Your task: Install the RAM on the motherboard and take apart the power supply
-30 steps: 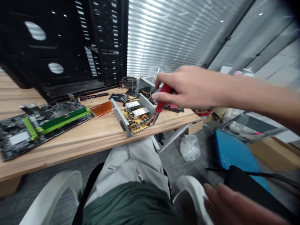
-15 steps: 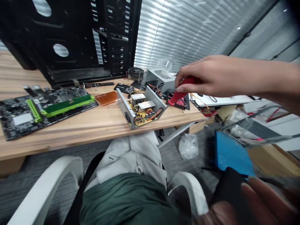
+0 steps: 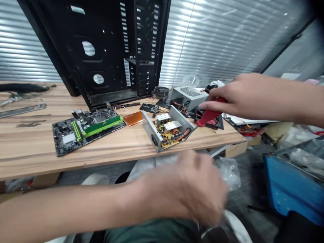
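Observation:
My right hand is closed around a red-handled screwdriver. The handle slants down to the left, its lower end by the right side of an opened power supply. Whether its tip touches the casing is hard to make out. That supply shows a yellow circuit board, silver heatsinks and colored wires. My left hand, smeared by motion, hangs in front of the table edge below the supply; its fingers cannot be read. Behind the screwdriver lies a black-framed fan, partly hidden by the hand.
A motherboard and an orange flat case lie left of the supply. A black computer case stands behind. At the back are a closed grey power supply and a round cooler fan. A blue panel stands at right.
The view has turned left, so the table things sit farther right. My left hand has come from the lower right up to the table's front edge. My right hand still grips the screwdriver.

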Demonstrator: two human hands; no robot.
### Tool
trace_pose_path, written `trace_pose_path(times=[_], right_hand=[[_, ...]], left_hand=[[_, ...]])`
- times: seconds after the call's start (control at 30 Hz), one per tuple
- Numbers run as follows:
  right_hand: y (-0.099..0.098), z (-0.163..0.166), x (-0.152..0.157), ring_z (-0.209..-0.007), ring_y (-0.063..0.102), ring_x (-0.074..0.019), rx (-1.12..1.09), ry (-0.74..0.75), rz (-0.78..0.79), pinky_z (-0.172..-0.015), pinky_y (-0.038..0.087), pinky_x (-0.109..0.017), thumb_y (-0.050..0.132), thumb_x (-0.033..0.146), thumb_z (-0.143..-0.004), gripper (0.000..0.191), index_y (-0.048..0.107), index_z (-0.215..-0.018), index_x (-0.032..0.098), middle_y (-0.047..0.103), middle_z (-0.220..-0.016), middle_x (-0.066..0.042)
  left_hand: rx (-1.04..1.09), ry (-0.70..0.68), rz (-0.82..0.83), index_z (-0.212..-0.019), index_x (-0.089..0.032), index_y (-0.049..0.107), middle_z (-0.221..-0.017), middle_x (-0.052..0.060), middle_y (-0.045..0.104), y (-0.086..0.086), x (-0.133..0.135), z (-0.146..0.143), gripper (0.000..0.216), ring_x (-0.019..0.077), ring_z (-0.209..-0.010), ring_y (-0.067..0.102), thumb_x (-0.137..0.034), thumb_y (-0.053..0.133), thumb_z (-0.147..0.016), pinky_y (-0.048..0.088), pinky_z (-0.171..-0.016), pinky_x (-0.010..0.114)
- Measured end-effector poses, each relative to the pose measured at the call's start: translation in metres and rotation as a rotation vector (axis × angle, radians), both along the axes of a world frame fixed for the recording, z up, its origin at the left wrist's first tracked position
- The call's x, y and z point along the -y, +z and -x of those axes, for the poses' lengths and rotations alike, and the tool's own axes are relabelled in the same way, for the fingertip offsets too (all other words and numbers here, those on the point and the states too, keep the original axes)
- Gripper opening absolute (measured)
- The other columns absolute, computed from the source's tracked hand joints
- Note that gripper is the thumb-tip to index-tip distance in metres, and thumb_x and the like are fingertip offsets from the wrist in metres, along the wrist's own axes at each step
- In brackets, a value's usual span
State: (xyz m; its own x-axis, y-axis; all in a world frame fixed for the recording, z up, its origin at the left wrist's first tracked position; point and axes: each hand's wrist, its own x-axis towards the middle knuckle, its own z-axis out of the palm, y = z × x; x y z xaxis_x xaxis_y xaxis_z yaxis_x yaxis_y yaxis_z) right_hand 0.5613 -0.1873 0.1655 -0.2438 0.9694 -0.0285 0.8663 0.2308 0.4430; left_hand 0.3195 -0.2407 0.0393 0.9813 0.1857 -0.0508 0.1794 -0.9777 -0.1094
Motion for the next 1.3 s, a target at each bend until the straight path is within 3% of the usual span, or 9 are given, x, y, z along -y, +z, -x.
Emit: trace_pose_path(times=[0.13,0.27,0.4,0.57,0.67,0.8,1.0,1.2,1.3], right_hand=[[0.001,-0.010,-0.005,-0.073,0.060,-0.0214,-0.216,0.195,0.092,-0.068,0.040,-0.035,0.045,0.059,-0.101,0.044,0.070,-0.103,0.023,0.070,-0.087,-0.008],[0.002,-0.012,-0.006,-0.087,0.063,-0.0222,-0.439,0.325,0.217,-0.077,0.047,-0.036,0.054,0.053,-0.099,0.034,0.071,-0.109,0.025,0.070,-0.106,-0.009],[-0.001,-0.002,-0.005,-0.084,0.065,-0.0245,-0.419,0.218,0.145,-0.075,0.047,-0.036,0.044,0.058,-0.103,0.044,0.068,-0.112,0.023,0.074,-0.099,-0.010],[-0.007,0.012,-0.002,-0.063,0.059,-0.0254,-0.068,0.047,-0.118,-0.063,0.036,-0.036,0.038,0.063,-0.103,0.055,0.068,-0.096,0.019,0.064,-0.067,-0.011],[-0.005,0.019,0.001,-0.063,0.058,-0.0223,-0.114,0.153,-0.016,-0.062,0.034,-0.034,0.043,0.053,-0.104,0.042,0.067,-0.094,0.020,0.066,-0.073,-0.009],[0.003,0.021,0.003,-0.080,0.062,-0.0217,-0.316,0.297,0.154,-0.070,0.042,-0.033,0.051,0.046,-0.101,0.029,0.067,-0.100,0.022,0.067,-0.100,-0.010],[0.011,0.022,0.001,-0.094,0.064,-0.0241,-0.396,0.276,0.258,-0.074,0.047,-0.033,0.054,0.050,-0.099,0.032,0.066,-0.113,0.024,0.065,-0.112,-0.010],[-0.002,0.039,0.005,-0.067,0.064,-0.0303,0.125,0.029,-0.146,-0.059,0.029,-0.034,0.025,0.065,-0.106,0.067,0.064,-0.111,0.011,0.064,-0.070,-0.014],[-0.003,0.040,0.005,-0.065,0.064,-0.0279,0.176,0.023,-0.106,-0.060,0.027,-0.034,0.025,0.056,-0.108,0.061,0.066,-0.094,0.013,0.065,-0.069,-0.015]], left_hand=[[0.328,0.745,-0.263,-0.125,-0.025,0.062,-0.097,0.016,0.067,0.016,-0.028,0.027,0.059,0.0353,-0.096,0.065,-0.065,0.025,-0.104,0.055,-0.065,0.046],[0.318,0.991,-0.229,-0.125,-0.015,0.059,-0.088,0.017,0.069,0.008,-0.041,0.037,0.076,0.0366,-0.088,0.069,-0.079,0.031,-0.097,0.048,-0.059,0.038],[0.300,1.047,-0.102,-0.125,-0.009,0.062,-0.095,0.021,0.073,-0.010,-0.041,0.028,0.086,0.0396,-0.092,0.071,-0.085,0.045,-0.089,0.054,-0.064,0.041],[0.336,0.955,-0.011,-0.110,-0.011,0.068,-0.107,0.019,0.074,-0.029,-0.053,0.022,0.045,0.0383,-0.106,0.071,-0.050,0.048,-0.098,0.058,-0.071,0.045],[0.359,0.870,0.013,-0.112,-0.009,0.067,-0.112,0.021,0.073,-0.033,-0.069,0.028,0.041,0.0379,-0.110,0.070,-0.043,0.048,-0.099,0.058,-0.082,0.047],[0.349,0.805,0.068,-0.112,-0.009,0.067,-0.117,0.020,0.073,-0.031,-0.088,0.037,0.037,0.0374,-0.114,0.069,-0.040,0.052,-0.098,0.054,-0.093,0.047],[0.343,0.777,0.082,-0.113,-0.010,0.067,-0.115,0.020,0.073,-0.031,-0.106,0.040,0.038,0.0374,-0.113,0.067,-0.042,0.054,-0.097,0.053,-0.094,0.048],[0.360,0.759,0.089,-0.115,-0.009,0.067,-0.116,0.020,0.072,-0.034,-0.111,0.040,0.039,0.0378,-0.114,0.065,-0.041,0.053,-0.097,0.052,-0.094,0.049],[0.377,0.756,0.088,-0.115,-0.009,0.067,-0.114,0.020,0.071,-0.035,-0.110,0.041,0.037,0.0371,-0.112,0.065,-0.039,0.053,-0.097,0.053,-0.092,0.049]])
